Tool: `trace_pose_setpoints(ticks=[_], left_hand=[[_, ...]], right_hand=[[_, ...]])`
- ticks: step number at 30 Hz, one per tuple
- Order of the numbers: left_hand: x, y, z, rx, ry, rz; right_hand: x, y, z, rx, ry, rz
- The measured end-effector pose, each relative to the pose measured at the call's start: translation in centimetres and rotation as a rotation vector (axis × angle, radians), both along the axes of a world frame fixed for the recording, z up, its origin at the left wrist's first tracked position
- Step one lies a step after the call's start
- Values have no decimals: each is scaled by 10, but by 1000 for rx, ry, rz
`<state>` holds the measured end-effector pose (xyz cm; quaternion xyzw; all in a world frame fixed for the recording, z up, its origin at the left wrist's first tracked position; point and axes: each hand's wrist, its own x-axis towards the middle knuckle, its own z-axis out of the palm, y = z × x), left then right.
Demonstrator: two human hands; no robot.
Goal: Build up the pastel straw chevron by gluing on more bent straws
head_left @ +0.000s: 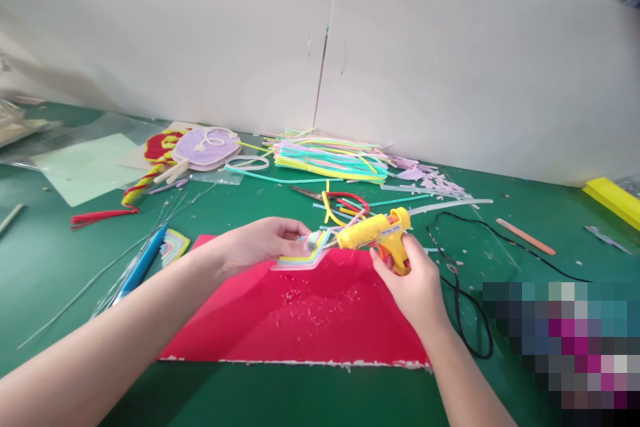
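The left hand [267,240] pinches a striped pastel piece [303,263] by its inner side, the fingers closed on it over the far edge of a red sheet [300,327]. The right hand [415,283] is wrapped around the handle of a yellow glue gun [370,232], a finger at the orange trigger; whether the trigger is pressed I cannot tell. The metal nozzle points left at the piece's right end; whether it touches there or sits just beside is too small to make out.

To do this well, I would steady the piece with the left fingers set back from the nozzle, since the tip is probably hot. A light, even squeeze drawn along the edge should leave a thin line; too much glue would likely ooze between the pale stripes. Staying over the red sheet makes sense, as drips would land there instead of on the green surface [280,401]. The looped black cord [483,340] lies beside the right forearm, so a small wrist movement seems safer than a wide sweep.
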<state>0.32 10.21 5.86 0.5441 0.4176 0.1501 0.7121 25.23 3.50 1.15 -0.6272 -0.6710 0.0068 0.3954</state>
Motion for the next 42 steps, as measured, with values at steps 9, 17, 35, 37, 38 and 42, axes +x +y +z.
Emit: trace_pose_setpoints(ticks=[9,17,35,37,38,42], left_hand=[[-2,0,-1,-32,-40,-19],[-2,0,-2,-30,-40,-36],[-1,-1,0,-90,-66,-19],[-2,-1,0,-84,-63,-28],[-2,-1,-1,-81,-62,-36],[-2,0,-2,-62,-53,-55]], right_hand=[[0,-1,-1,-13,45,6],[2,-1,-1,-9,25,5],[5,-1,-2,10,4,2],[5,-1,-2,17,1,-9],[5,-1,-2,20,-3,-17],[5,0,-2,24,-18,-38]])
